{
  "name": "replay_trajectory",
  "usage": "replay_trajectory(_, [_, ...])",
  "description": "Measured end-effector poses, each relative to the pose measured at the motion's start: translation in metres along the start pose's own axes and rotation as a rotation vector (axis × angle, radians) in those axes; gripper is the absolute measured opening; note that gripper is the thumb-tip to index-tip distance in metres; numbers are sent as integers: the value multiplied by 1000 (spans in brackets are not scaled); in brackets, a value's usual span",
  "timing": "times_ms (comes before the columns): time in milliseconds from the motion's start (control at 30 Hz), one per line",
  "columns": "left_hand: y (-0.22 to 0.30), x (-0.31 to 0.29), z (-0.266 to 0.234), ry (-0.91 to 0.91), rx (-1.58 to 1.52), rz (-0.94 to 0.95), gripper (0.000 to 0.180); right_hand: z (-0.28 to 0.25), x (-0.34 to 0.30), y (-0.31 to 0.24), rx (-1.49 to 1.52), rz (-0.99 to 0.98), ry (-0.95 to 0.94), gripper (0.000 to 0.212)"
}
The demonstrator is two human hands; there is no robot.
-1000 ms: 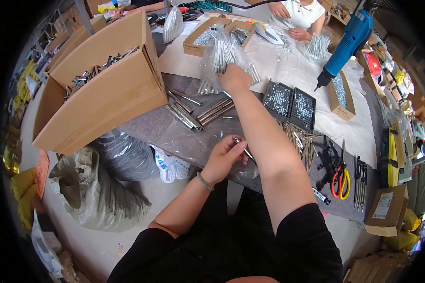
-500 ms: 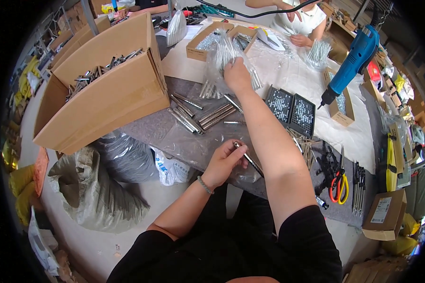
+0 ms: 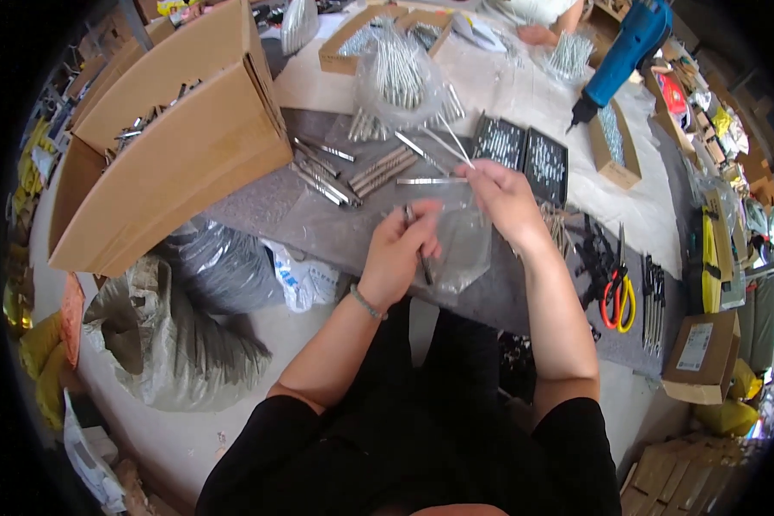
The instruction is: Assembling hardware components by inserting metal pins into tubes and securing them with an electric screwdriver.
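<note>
My left hand (image 3: pixel 394 249), slightly blurred, is closed around a slim metal tube (image 3: pixel 427 273) whose lower end shows below the fingers. Two thin white rods (image 3: pixel 456 144) are pinched in my right hand (image 3: pixel 509 205) and slant up to the left. Beyond the hands stands a clear plastic bag of similar white rods (image 3: pixel 399 73). Several silver metal tubes (image 3: pixel 383 172) lie on the dark table covering left of the right hand. Beneath the hands is a flat clear plastic bag (image 3: pixel 466 249). A black two-part tray of small pieces (image 3: pixel 546 168) is just beyond my right hand.
A large cardboard box (image 3: pixel 181 163) with metal tubes stands at left. A blue power screwdriver (image 3: pixel 623 60) hangs at upper right. Scissors with red and yellow handles (image 3: pixel 617 301) lie at right, beside dark rods (image 3: pixel 653 301). Another person (image 3: pixel 537 21) sits across the table.
My right hand has come back from the bag of rods toward me, now with two white rods in it. The left hand has risen slightly with the tube.
</note>
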State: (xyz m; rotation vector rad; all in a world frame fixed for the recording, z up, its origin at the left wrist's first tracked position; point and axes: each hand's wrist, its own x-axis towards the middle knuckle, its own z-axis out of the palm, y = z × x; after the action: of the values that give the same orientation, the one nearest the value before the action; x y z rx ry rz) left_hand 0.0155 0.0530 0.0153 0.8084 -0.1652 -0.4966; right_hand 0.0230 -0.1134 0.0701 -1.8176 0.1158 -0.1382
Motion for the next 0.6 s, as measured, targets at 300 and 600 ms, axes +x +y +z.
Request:
replay_trajectory(300, [-11, 14, 19, -49, 105, -6, 16, 1, -95, 37, -497, -285, 208, 20])
replay_trajectory(600, [-16, 4, 29, -1, 67, 0, 9, 8, -110, 35, -399, -224, 446, 13])
